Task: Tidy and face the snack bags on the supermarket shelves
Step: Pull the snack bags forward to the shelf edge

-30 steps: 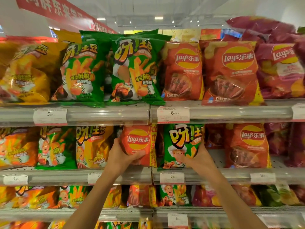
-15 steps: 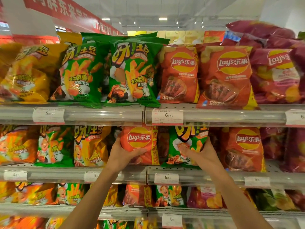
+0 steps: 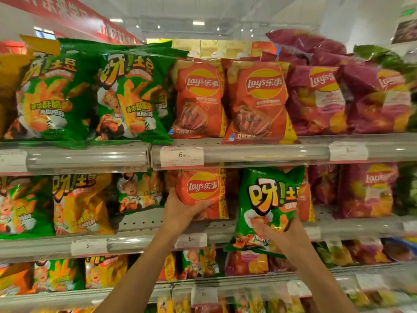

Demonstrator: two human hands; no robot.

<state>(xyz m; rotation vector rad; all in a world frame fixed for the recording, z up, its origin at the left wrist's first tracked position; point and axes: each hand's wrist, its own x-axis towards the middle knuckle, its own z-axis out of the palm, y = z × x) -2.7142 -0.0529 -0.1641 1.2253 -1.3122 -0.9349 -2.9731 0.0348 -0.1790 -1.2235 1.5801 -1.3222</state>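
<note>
Green snack bag point(image 3: 268, 206) gripped low by right hand point(image 3: 285, 231), fingers curled round it, hanging past middle shelf's front edge point(image 3: 135, 243), left hand point(image 3: 180, 213) clasping orange Lay's bag point(image 3: 203, 193) upright on that shelf.

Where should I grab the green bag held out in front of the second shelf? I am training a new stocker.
Take the green bag by its lower half, coming from the front and right, as the right hand does now. Its bottom hangs past the shelf edge, so it is free to reach. The orange Lay's bag, held by the left hand, stands close on its left.
</note>
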